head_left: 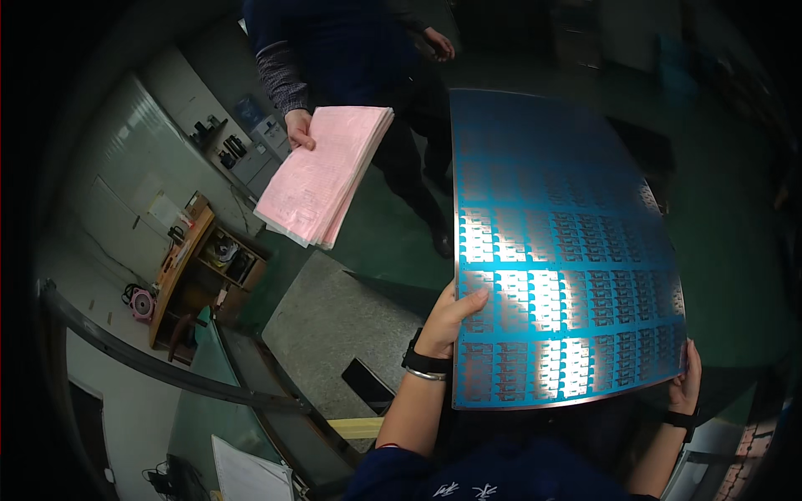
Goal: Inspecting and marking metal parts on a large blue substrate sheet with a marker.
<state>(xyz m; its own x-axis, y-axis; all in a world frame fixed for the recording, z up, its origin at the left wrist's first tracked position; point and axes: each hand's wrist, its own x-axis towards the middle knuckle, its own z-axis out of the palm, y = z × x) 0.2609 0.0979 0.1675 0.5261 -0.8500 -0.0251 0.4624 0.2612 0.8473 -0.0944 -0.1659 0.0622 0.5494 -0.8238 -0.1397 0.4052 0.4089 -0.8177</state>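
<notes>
A large, thin metal sheet [510, 250] printed with a blue pattern of repeated small shapes is held up in front of me, light glinting off its lower part. My left hand [449, 321] grips its left edge, thumb lying on the printed face and fingers behind. At the lower right edge, my right hand [687, 380] holds the same sheet, its fingers partly hidden behind. Across from me, another person [342, 50] in dark clothes carries a thick stack of pink papers [326, 171] in one hand; that person's other hand hangs free.
Below the papers is a grey-topped table [334, 321] with a black phone [368, 386] and a yellow strip [355, 428]. A metal rail [167, 357] crosses at left. Farther left stand a wooden desk [180, 267], a pink round device [140, 302] and white sheets [251, 472].
</notes>
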